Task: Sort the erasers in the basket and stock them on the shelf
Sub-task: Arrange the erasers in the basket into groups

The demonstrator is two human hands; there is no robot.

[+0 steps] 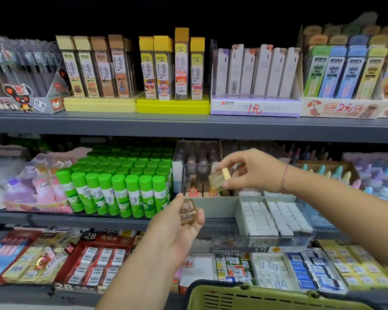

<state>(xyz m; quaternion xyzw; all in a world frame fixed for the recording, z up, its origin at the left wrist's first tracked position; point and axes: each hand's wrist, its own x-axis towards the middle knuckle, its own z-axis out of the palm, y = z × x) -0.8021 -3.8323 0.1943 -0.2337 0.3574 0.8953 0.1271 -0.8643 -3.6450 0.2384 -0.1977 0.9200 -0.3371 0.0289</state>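
Clearance over the open compartment decided the coming move. The right hand (pixel 251 173) hung above the back left part of the clear storage box (pixel 255 241), pinching a small clear eraser pack (pixel 218 179) between thumb and fingertips. The pack was tilted, its pale yellow end turned up and to the right. Below it and slightly left lay the grey compartment (pixel 213 205), where a couple of orange-red packs (pixel 192 191) stood against the back, so the drop looked to be downward and a little toward the person.

The left hand (pixel 177 229) was lower and nearer the person, just off the box's left front corner, and held a second amber pack (pixel 188 211) under its thumb. The right hand was plainly nearer the compartment.

White erasers (pixel 276 215) filled the right-hand compartments in tight rows, so free room lay only on the left. The box sat on the middle shelf (pixel 87 219), its front seeming to overhang the edge, with green glue sticks (pixel 121 186) just beside it. The basket (pixel 244 289) showed its green rim well below both hands.
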